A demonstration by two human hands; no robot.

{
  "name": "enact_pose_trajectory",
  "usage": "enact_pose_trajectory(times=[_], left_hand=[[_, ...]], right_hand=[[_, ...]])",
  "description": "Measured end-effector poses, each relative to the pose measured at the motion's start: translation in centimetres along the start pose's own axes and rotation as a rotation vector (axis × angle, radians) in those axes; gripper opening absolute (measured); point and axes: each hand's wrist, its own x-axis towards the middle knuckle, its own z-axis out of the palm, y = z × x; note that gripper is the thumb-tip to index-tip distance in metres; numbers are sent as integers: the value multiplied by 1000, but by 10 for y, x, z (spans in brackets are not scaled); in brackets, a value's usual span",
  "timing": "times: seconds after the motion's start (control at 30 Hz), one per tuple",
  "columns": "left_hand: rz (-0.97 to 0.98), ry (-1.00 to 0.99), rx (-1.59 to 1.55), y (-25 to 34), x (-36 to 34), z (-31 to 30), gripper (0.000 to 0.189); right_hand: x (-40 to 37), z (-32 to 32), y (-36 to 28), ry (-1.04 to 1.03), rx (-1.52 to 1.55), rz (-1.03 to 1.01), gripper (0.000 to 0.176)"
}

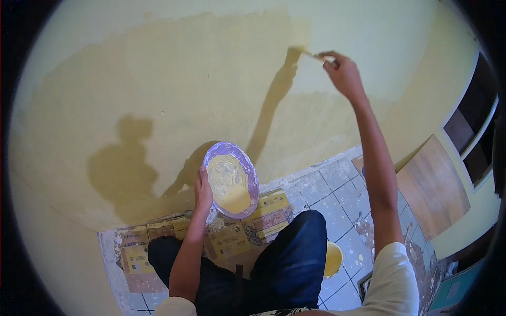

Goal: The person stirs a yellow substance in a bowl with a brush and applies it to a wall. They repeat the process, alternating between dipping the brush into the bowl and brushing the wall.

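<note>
My left hand [203, 192] grips the left rim of a purple bowl [254, 176]. Pale yellow paint [234, 199] pools at the bowl's lower end, and its inner walls are smeared with it. Raised at the upper right, my right hand [341, 71] is closed around the handle of a paintbrush [319, 56]. The brush's bristles touch the wall [184, 79], at the edge between a darker yellow coat and a paler area. The brush head is small and partly lost against its shadow.
Flattened cardboard [226, 239] covers the tiles by the wall's foot. Beside my right knee stands a yellow paint container [333, 260]. A wooden board [435, 189] leans at the right, below a window-like frame [472, 121]. Paint spots mark the floor tiles [329, 210].
</note>
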Motion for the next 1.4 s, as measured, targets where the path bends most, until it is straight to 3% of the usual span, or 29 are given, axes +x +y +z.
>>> enact_pose_trajectory(times=[0.07,0.2,0.43,0.57,0.67,0.73,1.0,1.13,1.3,1.4], left_hand=[[30,-17,-23,-9,3,-2,75],[-51,-70,36,-22,13,-6,74],[16,-37,-30,1,-3,-1,73],[8,-33,4,6,-4,-2,70],[1,-1,-17,18,-13,2,70],[20,7,5,15,-13,1,70],[30,-50,1,-1,0,-1,72],[33,-41,-8,-15,12,0,73],[17,-55,17,-15,13,-1,73],[-15,-34,33,3,-1,-1,73]], right_hand=[[20,-17,-8,211,27,-98,28],[42,-4,-22,300,112,-144,28],[-76,120,23,-36,103,48,28],[-96,126,36,-196,92,155,26],[-90,117,48,-219,12,64,25],[-73,114,45,-171,3,13,26],[-4,30,-6,390,69,-113,27],[19,17,-16,496,204,-77,27],[-42,100,20,118,90,-32,33],[-95,140,38,-63,74,-89,24]])
